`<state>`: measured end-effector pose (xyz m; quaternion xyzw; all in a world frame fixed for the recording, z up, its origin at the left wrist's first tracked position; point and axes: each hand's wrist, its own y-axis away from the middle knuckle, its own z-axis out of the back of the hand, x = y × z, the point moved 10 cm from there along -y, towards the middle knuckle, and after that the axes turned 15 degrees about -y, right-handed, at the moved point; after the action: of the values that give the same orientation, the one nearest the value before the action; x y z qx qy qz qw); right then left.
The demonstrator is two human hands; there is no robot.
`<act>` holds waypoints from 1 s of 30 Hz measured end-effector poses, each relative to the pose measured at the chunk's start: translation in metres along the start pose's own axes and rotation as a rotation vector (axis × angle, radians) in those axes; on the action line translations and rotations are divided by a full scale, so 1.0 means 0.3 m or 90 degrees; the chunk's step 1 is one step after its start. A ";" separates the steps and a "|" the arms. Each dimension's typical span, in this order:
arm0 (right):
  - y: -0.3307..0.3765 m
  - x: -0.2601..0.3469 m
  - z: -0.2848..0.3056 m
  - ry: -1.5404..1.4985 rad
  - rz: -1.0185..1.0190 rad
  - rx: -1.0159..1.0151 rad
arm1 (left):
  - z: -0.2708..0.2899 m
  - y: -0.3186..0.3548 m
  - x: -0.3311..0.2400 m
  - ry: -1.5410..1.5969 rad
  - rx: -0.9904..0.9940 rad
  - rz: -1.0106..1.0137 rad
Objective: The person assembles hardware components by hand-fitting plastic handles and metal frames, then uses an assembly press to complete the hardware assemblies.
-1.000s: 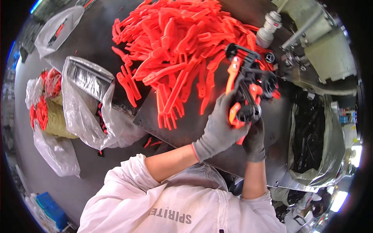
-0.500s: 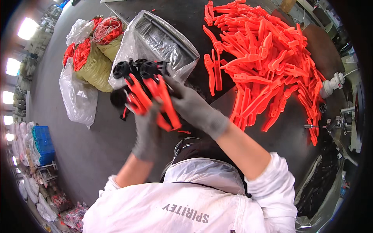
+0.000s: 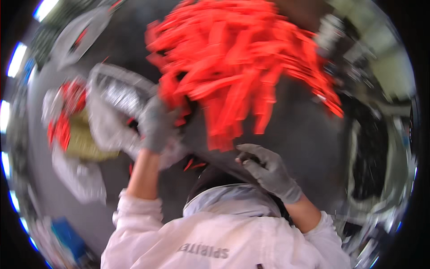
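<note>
My left hand (image 3: 156, 123), in a grey glove, is at the right edge of a clear plastic bag (image 3: 104, 127), just left of the heap of long red plastic pieces (image 3: 228, 62). Motion blurs its fingers, so what they hold, if anything, does not show. Below the near end of the heap is my right hand (image 3: 271, 175), also gloved. Its thumb and fingers are bent but apart, and no held thing can be made out. A few small red bits (image 3: 193, 165) lie on the dark table near my body.
Left of the clear bag stands a yellow-green sack (image 3: 87, 141) with red pieces at its top. A white plastic bag (image 3: 78, 175) lies beside it. At the right are blurred machine parts (image 3: 354, 67) and a black-lined container (image 3: 369, 157).
The bundle of red and black parts has left my hands. My hands have moved apart, the right one toward the heap's near end. The view has turned, shifting the heap left.
</note>
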<state>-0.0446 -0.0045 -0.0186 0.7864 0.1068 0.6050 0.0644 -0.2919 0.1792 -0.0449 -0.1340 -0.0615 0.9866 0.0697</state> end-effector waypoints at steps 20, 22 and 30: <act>0.697 0.407 1.747 0.707 -0.065 -0.947 | -0.159 0.090 -1.204 0.547 0.545 -0.175; 0.669 0.428 1.730 0.730 -0.049 -0.936 | -0.166 0.064 -1.231 0.559 0.556 -0.182; 0.734 0.406 1.555 0.294 0.201 -0.963 | -0.189 0.034 -1.304 0.583 0.635 -0.196</act>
<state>0.4552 -0.1750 0.0253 0.3907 -0.4333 0.6627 0.4695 0.0958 0.1147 -0.0005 -0.4787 0.4168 0.7199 0.2808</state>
